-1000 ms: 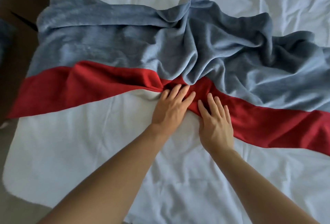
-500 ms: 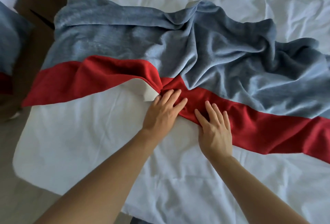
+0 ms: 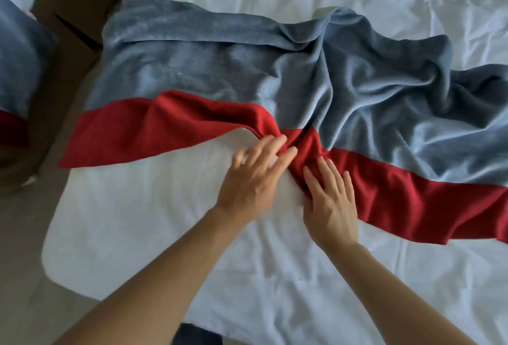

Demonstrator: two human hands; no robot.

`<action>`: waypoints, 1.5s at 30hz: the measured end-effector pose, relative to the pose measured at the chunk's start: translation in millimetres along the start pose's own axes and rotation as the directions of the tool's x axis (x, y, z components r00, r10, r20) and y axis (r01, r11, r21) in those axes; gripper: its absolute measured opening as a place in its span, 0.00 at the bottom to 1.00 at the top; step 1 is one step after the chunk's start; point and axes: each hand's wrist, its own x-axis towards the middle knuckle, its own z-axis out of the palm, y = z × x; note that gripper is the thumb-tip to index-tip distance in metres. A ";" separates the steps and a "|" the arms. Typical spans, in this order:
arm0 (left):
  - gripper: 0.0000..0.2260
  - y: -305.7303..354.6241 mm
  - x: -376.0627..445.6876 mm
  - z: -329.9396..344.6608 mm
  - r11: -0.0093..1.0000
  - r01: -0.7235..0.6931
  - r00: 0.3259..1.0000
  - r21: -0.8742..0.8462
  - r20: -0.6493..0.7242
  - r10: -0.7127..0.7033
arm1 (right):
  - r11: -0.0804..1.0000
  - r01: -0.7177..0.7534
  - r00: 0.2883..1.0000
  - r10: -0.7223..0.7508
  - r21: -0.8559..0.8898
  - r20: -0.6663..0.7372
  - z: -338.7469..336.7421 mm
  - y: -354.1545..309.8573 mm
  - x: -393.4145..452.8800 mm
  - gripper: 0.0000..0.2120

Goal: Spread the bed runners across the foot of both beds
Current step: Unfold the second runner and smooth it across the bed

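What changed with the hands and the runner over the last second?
The left hand slid off the red band toward the left, onto the white sheet, fingers spread and blurred with motion. The band's near edge by it has lifted and turned back more. The right hand stayed flat on the red band. The blue part of the runner stayed bunched in the middle. Neither hand took a grip.

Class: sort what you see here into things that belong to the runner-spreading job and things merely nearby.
Belongs:
bed runner, blue with red band
white bed
left hand
right hand
second runner at far left

Nearby:
brown furniture
floor
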 end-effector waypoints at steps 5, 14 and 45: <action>0.25 -104.0 -4.0 -21.3 0.983 0.139 0.990 0.123 0.013 -0.141 | 0.989 -0.147 0.989 0.147 0.001 -0.030 20.6 -44.0 29.0 0.20; 0.15 -231.3 -46.2 -32.9 0.964 0.182 0.975 0.192 0.095 -0.203 | 0.944 -0.323 0.945 0.319 -0.062 -0.069 24.7 -51.1 15.9 0.21; 0.11 -319.9 -92.4 -72.7 0.958 0.224 0.964 0.181 0.105 -0.245 | 0.981 0.189 0.982 -0.187 0.052 -0.039 77.0 -282.9 97.1 0.10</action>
